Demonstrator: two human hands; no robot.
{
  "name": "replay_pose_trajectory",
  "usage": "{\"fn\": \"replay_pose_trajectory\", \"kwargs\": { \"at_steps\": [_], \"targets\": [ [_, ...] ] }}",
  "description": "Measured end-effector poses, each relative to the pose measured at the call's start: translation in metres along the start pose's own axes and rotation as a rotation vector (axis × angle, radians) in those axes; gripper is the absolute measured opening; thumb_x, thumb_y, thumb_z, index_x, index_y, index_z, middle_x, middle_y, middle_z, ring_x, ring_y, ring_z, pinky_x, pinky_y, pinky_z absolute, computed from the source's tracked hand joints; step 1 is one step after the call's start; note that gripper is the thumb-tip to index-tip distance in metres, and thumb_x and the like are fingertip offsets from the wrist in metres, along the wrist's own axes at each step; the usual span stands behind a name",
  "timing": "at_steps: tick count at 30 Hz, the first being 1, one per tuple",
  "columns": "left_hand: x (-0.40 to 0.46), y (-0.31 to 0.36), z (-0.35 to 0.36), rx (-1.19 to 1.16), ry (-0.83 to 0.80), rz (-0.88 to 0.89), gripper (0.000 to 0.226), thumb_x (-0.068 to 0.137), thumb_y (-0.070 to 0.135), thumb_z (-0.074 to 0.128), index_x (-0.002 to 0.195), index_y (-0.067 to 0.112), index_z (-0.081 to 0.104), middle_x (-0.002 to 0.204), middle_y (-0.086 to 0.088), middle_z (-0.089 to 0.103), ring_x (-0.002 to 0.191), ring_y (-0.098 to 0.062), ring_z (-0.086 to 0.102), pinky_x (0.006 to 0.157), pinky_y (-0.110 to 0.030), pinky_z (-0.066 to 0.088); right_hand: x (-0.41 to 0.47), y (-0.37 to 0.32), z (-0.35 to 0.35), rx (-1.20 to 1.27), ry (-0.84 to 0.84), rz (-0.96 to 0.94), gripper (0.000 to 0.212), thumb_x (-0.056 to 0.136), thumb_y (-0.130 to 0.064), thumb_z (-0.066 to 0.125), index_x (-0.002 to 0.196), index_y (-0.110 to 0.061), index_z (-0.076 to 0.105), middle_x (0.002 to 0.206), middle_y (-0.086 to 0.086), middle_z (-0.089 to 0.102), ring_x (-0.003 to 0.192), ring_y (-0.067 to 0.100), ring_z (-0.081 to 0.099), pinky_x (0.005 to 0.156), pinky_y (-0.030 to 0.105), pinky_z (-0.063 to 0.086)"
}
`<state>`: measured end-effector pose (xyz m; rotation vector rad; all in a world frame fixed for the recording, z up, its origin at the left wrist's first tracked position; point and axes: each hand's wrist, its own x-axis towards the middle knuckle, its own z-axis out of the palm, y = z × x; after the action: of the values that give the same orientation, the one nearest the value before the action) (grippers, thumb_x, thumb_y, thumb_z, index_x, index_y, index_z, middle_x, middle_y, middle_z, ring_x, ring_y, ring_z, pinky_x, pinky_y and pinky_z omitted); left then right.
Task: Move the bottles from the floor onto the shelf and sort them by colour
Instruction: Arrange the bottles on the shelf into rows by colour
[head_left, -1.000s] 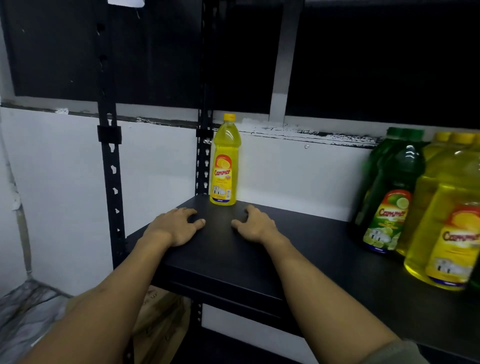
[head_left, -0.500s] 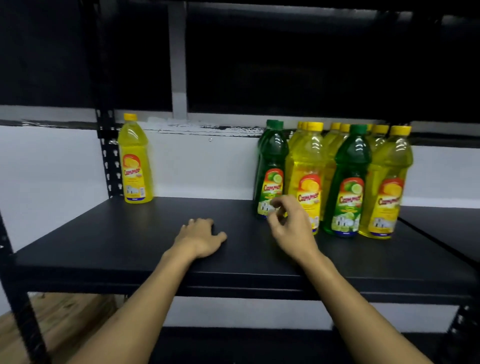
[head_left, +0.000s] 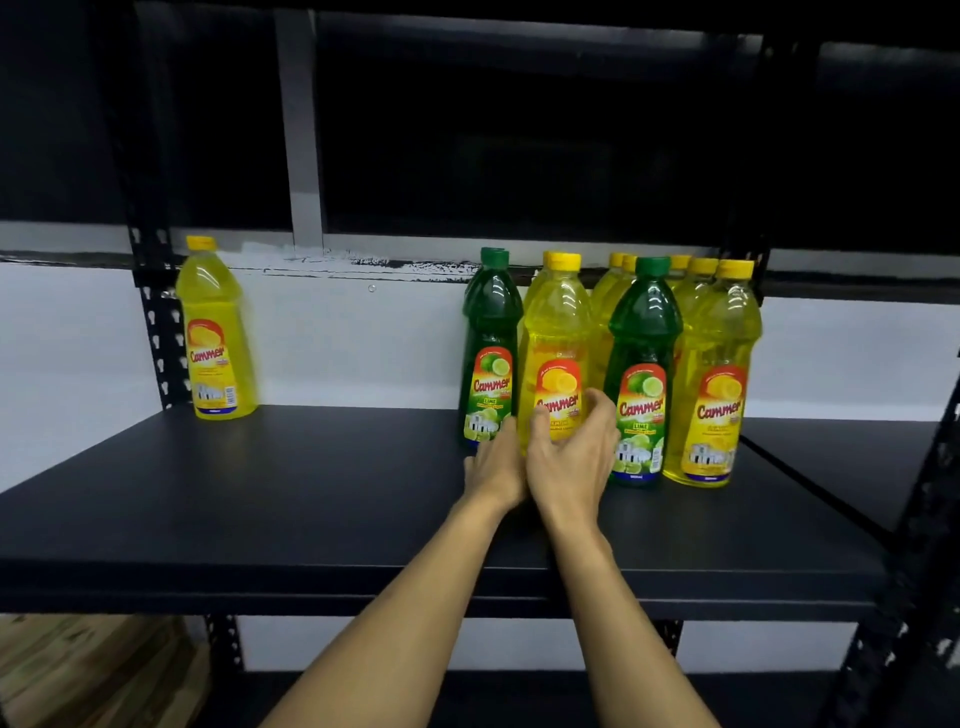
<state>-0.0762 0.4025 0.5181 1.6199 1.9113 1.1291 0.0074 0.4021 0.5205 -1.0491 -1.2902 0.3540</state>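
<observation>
On the black shelf (head_left: 311, 493) a lone yellow bottle (head_left: 215, 338) stands at the back left. A mixed cluster stands at the centre right: a green bottle (head_left: 491, 353), a front yellow bottle (head_left: 556, 332), a second green bottle (head_left: 644, 374), a yellow bottle (head_left: 714, 384) at the right, and several more yellow ones behind. My right hand (head_left: 571, 457) grips the lower part of the front yellow bottle, thumb and fingers curled round it. My left hand (head_left: 493, 467) lies against that bottle's left side, between it and the left green bottle.
A black perforated upright (head_left: 156, 322) stands behind the lone bottle, another post (head_left: 914, 545) at the right. A second shelf board (head_left: 857, 457) adjoins on the right. A lower shelf (head_left: 519, 696) and a wooden surface (head_left: 88, 670) show below.
My view has swung right from the lone yellow bottle to the cluster. Both hands left the shelf top and reached the front yellow bottle; the right hand closed round it.
</observation>
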Motion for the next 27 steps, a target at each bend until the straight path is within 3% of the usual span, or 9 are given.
{"fn": "replay_pose_trajectory", "kwargs": {
  "at_steps": [3, 7, 9, 12, 15, 20, 24, 27],
  "targets": [
    [-0.006, 0.0, -0.006, -0.075, -0.015, 0.048, 0.05, 0.091, 0.06, 0.054, 0.133, 0.033, 0.053, 0.131, 0.001, 0.065, 0.121, -0.027, 0.06, 0.107, -0.046, 0.045, 0.002, 0.0, 0.001, -0.01, 0.026, -0.009, 0.06, 0.092, -0.04, 0.065, 0.14, -0.012, 0.043, 0.135, 0.007, 0.05, 0.129, 0.025, 0.043, 0.107, 0.044, 0.039],
    [-0.017, -0.003, -0.014, -0.094, -0.034, 0.084, 0.041, 0.102, 0.04, 0.055, 0.14, 0.025, 0.052, 0.135, -0.002, 0.064, 0.123, -0.026, 0.06, 0.094, -0.029, 0.045, 0.001, 0.0, 0.0, -0.04, 0.013, -0.025, 0.072, 0.091, -0.054, 0.064, 0.146, -0.014, 0.04, 0.135, 0.007, 0.044, 0.13, 0.023, 0.039, 0.106, 0.041, 0.037],
    [-0.023, -0.007, -0.019, -0.068, -0.043, 0.092, 0.041, 0.102, 0.041, 0.053, 0.141, 0.027, 0.051, 0.136, -0.001, 0.063, 0.125, -0.026, 0.059, 0.096, -0.031, 0.046, 0.0, 0.0, 0.0, -0.074, -0.03, -0.039, 0.079, 0.087, -0.058, 0.067, 0.149, -0.016, 0.039, 0.133, 0.007, 0.042, 0.129, 0.023, 0.039, 0.105, 0.04, 0.037],
    [-0.031, -0.015, -0.035, -0.028, -0.071, 0.088, 0.045, 0.101, 0.044, 0.056, 0.143, 0.029, 0.051, 0.138, -0.001, 0.062, 0.129, -0.025, 0.056, 0.107, -0.039, 0.045, -0.001, 0.0, 0.001, 0.099, -0.188, -0.016, 0.08, 0.083, -0.052, 0.075, 0.146, -0.023, 0.036, 0.138, 0.005, 0.044, 0.13, 0.022, 0.047, 0.105, 0.042, 0.046],
    [-0.04, -0.026, -0.055, -0.054, -0.106, 0.093, 0.054, 0.093, 0.052, 0.065, 0.142, 0.031, 0.053, 0.135, 0.002, 0.066, 0.127, -0.02, 0.059, 0.109, -0.04, 0.045, -0.004, -0.003, 0.001, 0.333, -0.365, 0.071, 0.076, 0.081, -0.039, 0.082, 0.138, -0.029, 0.032, 0.137, 0.005, 0.051, 0.119, 0.02, 0.061, 0.094, 0.038, 0.058],
    [-0.049, -0.054, -0.085, -0.082, -0.14, 0.083, 0.062, 0.088, 0.055, 0.069, 0.143, 0.03, 0.051, 0.135, 0.005, 0.066, 0.126, -0.013, 0.06, 0.111, -0.044, 0.046, -0.01, -0.019, 0.01, 0.315, -0.57, 0.099, 0.058, 0.082, -0.04, 0.079, 0.129, -0.026, 0.047, 0.114, -0.009, 0.064, 0.104, 0.008, 0.065, 0.076, 0.019, 0.053],
    [-0.056, -0.071, -0.105, -0.08, -0.111, 0.117, 0.056, 0.093, 0.051, 0.066, 0.143, 0.031, 0.049, 0.137, 0.008, 0.064, 0.126, -0.011, 0.06, 0.111, -0.042, 0.047, -0.02, -0.03, 0.031, 0.38, -0.684, 0.105, 0.059, 0.084, -0.036, 0.078, 0.133, -0.026, 0.047, 0.116, -0.007, 0.068, 0.103, 0.008, 0.069, 0.082, 0.024, 0.057],
    [-0.061, -0.086, -0.13, 0.022, -0.097, 0.125, 0.061, 0.093, 0.056, 0.063, 0.146, 0.033, 0.045, 0.142, 0.008, 0.061, 0.13, -0.013, 0.058, 0.111, -0.043, 0.046, -0.026, -0.039, 0.052, 0.409, -0.756, 0.098, 0.051, 0.089, -0.031, 0.075, 0.13, -0.026, 0.046, 0.115, -0.007, 0.068, 0.1, 0.004, 0.069, 0.076, 0.019, 0.057]
  ]
}}
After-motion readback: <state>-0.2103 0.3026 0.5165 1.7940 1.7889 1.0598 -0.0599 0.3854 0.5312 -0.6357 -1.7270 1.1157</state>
